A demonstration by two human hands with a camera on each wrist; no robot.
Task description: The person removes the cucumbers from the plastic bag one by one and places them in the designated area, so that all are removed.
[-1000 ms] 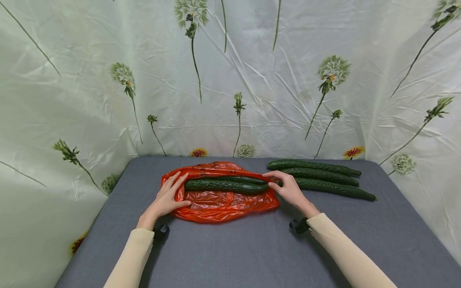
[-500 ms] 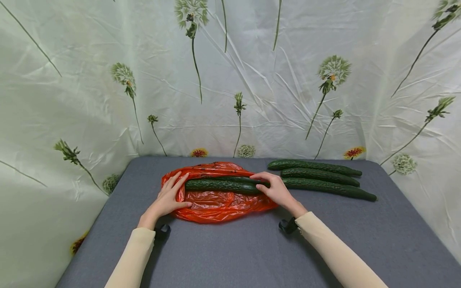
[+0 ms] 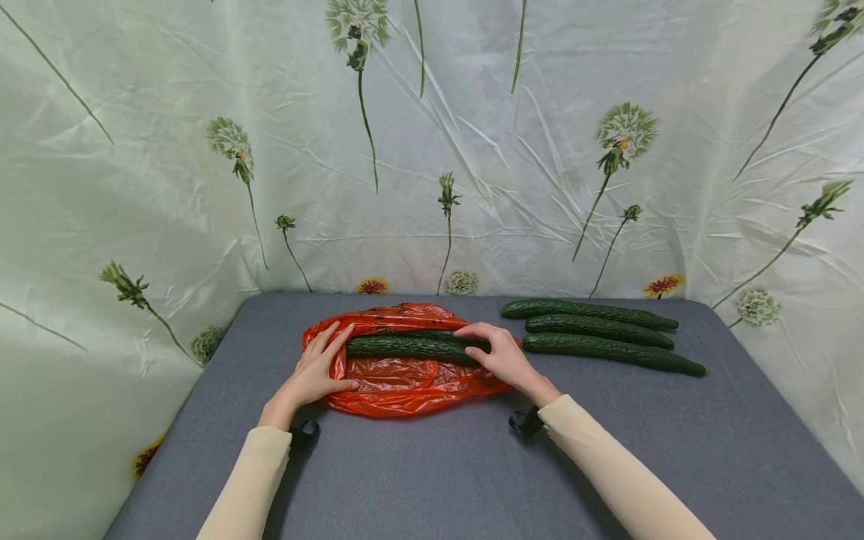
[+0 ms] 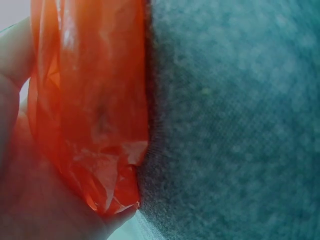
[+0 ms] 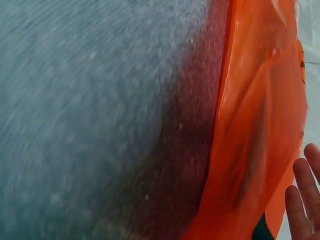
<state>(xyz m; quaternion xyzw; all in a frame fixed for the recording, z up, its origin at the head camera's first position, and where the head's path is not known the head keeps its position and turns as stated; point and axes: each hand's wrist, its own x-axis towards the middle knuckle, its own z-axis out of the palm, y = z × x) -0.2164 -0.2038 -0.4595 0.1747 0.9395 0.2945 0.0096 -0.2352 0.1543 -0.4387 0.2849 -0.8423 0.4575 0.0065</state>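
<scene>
In the head view a red plastic bag (image 3: 405, 401) lies on its side with its wide opening facing the front. Two dark green cucumbers (image 3: 405, 347) lie side by side inside, their left ends tucked under the plastic. My left hand (image 3: 313, 371) rests on the bag's left end, fingers spread and straight, thumb against the near rim. My right hand (image 3: 502, 356) grips the right end of the nearer cucumber, thumb in front and fingers over the top. In the left wrist view crumpled plastic (image 4: 100, 100) fills the space beside my thumb. The right wrist view shows my right fingertips (image 5: 300, 215) above the plastic.
Several more things share the grey cloth-covered table (image 3: 432, 480). Three loose cucumbers (image 3: 614, 352) lie in a row at the back right, close to the bag. A pale curtain with a dandelion print (image 3: 432, 150) rises behind and on both sides.
My right hand has moved left, the cucumber's right end going with it deeper into the bag. The bag's right edge has drawn in slightly. My left hand has stayed put.
</scene>
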